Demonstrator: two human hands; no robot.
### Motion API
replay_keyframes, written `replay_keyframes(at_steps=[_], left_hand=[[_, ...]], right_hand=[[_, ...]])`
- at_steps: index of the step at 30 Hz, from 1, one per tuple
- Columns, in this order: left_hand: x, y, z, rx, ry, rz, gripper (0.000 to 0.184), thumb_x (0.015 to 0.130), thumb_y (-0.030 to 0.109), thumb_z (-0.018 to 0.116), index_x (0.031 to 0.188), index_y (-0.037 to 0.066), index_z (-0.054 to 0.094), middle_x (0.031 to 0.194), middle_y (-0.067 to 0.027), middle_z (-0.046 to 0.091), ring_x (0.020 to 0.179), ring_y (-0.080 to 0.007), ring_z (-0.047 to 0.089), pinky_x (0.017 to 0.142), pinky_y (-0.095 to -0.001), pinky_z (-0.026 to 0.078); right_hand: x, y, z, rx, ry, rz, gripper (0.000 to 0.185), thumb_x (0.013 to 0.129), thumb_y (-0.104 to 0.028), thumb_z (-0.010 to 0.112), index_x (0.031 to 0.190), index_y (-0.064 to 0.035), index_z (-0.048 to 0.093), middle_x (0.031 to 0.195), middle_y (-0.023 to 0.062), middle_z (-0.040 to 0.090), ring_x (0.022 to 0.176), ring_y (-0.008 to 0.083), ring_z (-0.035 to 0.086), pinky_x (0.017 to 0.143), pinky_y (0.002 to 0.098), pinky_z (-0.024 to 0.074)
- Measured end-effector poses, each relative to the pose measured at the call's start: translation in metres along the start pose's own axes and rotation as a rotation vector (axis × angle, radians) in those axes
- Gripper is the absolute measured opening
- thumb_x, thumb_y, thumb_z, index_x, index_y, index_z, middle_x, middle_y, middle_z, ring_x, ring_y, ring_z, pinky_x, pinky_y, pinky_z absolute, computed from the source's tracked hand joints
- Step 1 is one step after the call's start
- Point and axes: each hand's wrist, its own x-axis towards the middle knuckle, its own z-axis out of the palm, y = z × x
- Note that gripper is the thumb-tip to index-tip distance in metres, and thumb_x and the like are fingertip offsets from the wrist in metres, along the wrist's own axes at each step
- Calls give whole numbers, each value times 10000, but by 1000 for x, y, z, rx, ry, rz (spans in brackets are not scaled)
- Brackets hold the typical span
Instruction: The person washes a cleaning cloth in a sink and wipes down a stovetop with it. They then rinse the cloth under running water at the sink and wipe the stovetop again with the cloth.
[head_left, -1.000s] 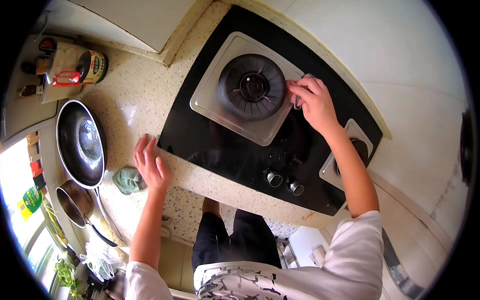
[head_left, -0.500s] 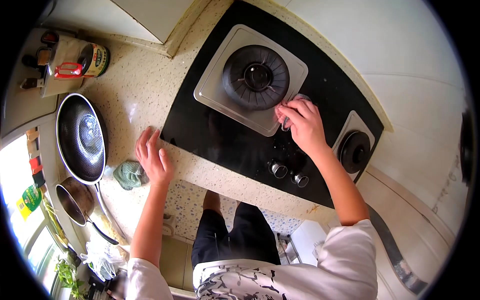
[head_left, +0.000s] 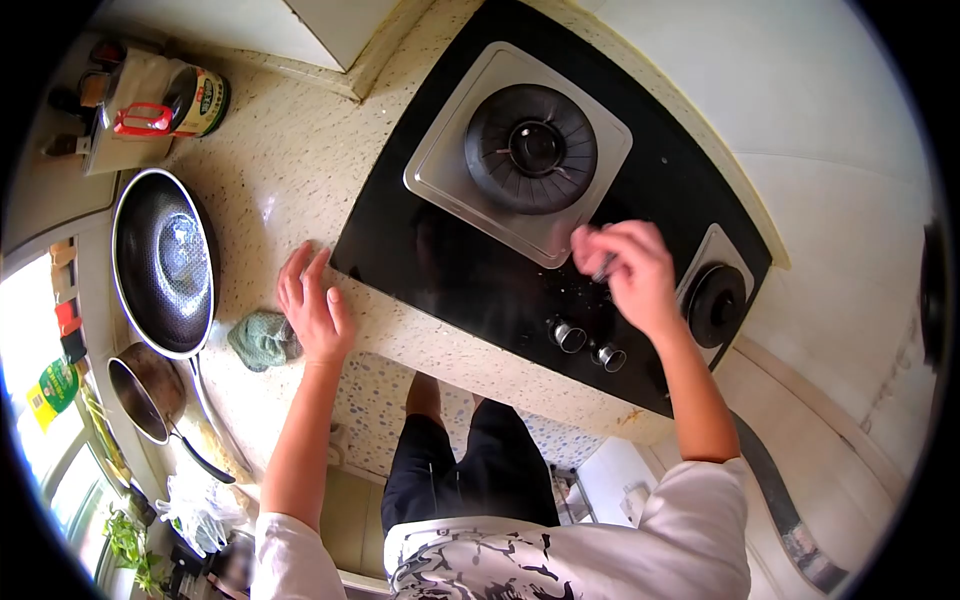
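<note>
My right hand (head_left: 638, 272) is over the black glass cooktop (head_left: 430, 265), right of the lower corner of the large burner's steel plate (head_left: 450, 170). Its fingers are closed and slightly smeared by motion. A pinkish-grey cloth (head_left: 603, 266) is bunched in them, mostly hidden now. Small droplets or crumbs lie on the glass just below this hand, above two control knobs (head_left: 569, 337). My left hand (head_left: 318, 315) rests on the speckled countertop (head_left: 270, 190) by the cooktop's left corner, fingers stretched out and holding nothing. Beside it sits a crumpled green cloth (head_left: 262, 340).
A frying pan (head_left: 165, 265) and a small saucepan (head_left: 146, 395) stand at the left. Behind them are a bottle with a red handle (head_left: 145, 118) and a knife block. A smaller burner (head_left: 715, 305) is at the cooktop's right. A white plastic bag (head_left: 205, 515) lies lower left.
My right hand has lifted or slid away from the steel plate's edge, moving right and toward me with the cloth. My left hand stays on the countertop. The whole view has shifted slightly.
</note>
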Motion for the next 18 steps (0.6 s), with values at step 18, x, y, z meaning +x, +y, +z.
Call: replay_keyframes(at_steps=[18], left_hand=[[-1, -1, 0, -16, 0, -15, 573, 1112, 469, 339, 1321, 65, 686, 1461, -185, 599, 1382, -401, 527, 1186, -517, 348]], right_hand=[[1, 10, 23, -381, -29, -186, 296, 732, -9, 757, 1018, -87, 752, 981, 30, 640, 964, 269, 618, 822, 407, 484]])
